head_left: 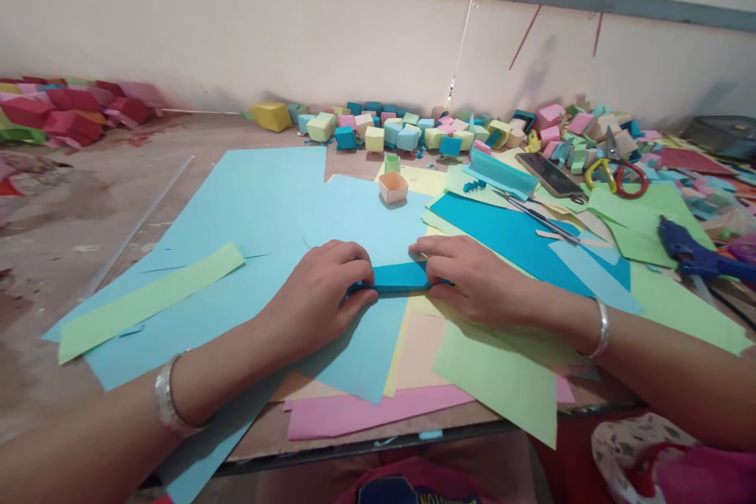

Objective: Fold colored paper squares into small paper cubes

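A folded strip of dark blue paper (pixel 398 276) lies crosswise between my two hands, above light blue sheets (pixel 265 205). My left hand (pixel 331 283) grips its left end, thumb below and fingers curled on top. At the right end, my right hand (pixel 464 276) holds the strip between thumb and bent fingers. Just beyond the strip stand a small peach paper box (pixel 393 187) and a smaller green paper piece (pixel 391 164). A light green strip (pixel 150 299) rests left of my left hand.
Small paper boxes (pixel 407 136) line the wall. Toward the right are a phone (pixel 549 176), red-and-yellow-handled scissors (pixel 617 173), a second metal tool (pixel 540 216), a dark blue sheet (pixel 502 232) and a blue glue gun (pixel 697 250). A pink sheet (pixel 372 412) lies near the front edge.
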Tool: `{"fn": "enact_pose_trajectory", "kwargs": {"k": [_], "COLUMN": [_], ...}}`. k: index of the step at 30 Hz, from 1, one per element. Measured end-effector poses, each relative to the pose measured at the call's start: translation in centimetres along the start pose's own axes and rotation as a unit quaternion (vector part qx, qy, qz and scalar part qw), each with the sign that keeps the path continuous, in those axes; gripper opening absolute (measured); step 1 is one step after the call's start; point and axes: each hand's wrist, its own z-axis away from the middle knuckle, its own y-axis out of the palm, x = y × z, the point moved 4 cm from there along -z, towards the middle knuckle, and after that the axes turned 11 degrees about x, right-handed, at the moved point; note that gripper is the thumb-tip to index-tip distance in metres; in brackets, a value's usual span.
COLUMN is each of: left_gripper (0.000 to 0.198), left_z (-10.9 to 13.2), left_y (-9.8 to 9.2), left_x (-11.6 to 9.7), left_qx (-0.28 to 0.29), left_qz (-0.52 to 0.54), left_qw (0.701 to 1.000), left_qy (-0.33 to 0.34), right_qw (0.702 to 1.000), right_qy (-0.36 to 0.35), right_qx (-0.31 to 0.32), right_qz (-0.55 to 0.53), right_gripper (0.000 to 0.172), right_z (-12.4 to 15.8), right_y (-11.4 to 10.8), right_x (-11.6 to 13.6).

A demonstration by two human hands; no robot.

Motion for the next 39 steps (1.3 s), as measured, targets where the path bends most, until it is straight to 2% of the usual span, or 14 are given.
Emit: {"fn": "enact_pose_trajectory", "kwargs": {"k": [5, 12, 15, 18, 24, 27, 29, 30, 33, 35, 36, 37, 38, 39], "left_gripper": [0.008, 0.02, 0.018, 0.017, 0.02, 0.017, 0.029, 0.04, 0.065, 0.078, 0.083, 0.084, 0.08, 0.073], "left_z": [-0.1, 0.2, 0.2, 0.1, 0.7, 0.9, 0.8, 0.6, 0.0, -0.2, -0.2, -0.2, -0.1, 0.0], "left_y": [0.1, 0.0, 0.0, -0.2, -1.6, -2.0, -1.7, -1.4, -0.3, 0.2, 0.4, 0.4, 0.4, 0.4], "left_x": [-0.1, 0.0, 0.0, -0.1, -0.7, -0.6, -0.1, 0.2, 0.7, 0.5, 0.4, 0.2, 0.2, 0.2], "left_qx": [0.0, -0.027, -0.021, -0.03, -0.134, -0.162, -0.153, -0.141, -0.078, -0.002, 0.031, 0.057, 0.073, 0.08], "left_qz": [0.014, 0.0, 0.004, 0.01, 0.038, 0.15, 0.305, 0.398, 0.637, 0.727, 0.751, 0.758, 0.752, 0.734], "left_qw": [1.0, 1.0, 0.999, 0.999, 0.99, 0.975, 0.938, 0.904, 0.759, 0.671, 0.641, 0.628, 0.633, 0.652], "left_qy": [-0.008, 0.013, 0.031, 0.035, -0.017, -0.04, -0.056, -0.066, -0.109, -0.146, -0.156, -0.164, -0.168, -0.17], "right_qw": [1.0, 0.998, 0.995, 0.987, 0.97, 0.949, 0.933, 0.928, 0.926, 0.926, 0.926, 0.927, 0.929, 0.933], "right_qy": [-0.007, -0.036, -0.047, -0.038, -0.025, -0.037, -0.068, -0.09, -0.16, -0.195, -0.205, -0.21, -0.209, -0.205], "right_qx": [-0.007, -0.039, -0.088, -0.153, -0.227, -0.299, -0.351, -0.362, -0.333, -0.302, -0.292, -0.284, -0.276, -0.268], "right_qz": [0.002, 0.014, 0.021, -0.018, -0.085, -0.088, -0.044, -0.011, 0.083, 0.115, 0.124, 0.128, 0.13, 0.127], "right_gripper": [0.016, 0.017, 0.016, 0.015, 0.011, 0.013, 0.015, 0.016, 0.016, 0.015, 0.015, 0.016, 0.017, 0.017], "right_z": [-0.2, 0.0, 0.3, 0.5, 0.8, 1.4, 2.1, 2.4, 2.9, 3.1, 3.1, 3.1, 3.1, 3.0], "right_y": [-0.3, -0.1, -0.1, -0.7, -1.8, -2.7, -3.6, -3.9, -4.4, -4.4, -4.3, -4.2, -4.0, -3.8], "right_x": [0.2, 0.2, 0.3, 0.4, 0.4, 0.5, 1.0, 1.4, 2.7, 3.3, 3.5, 3.6, 3.6, 3.5]}}
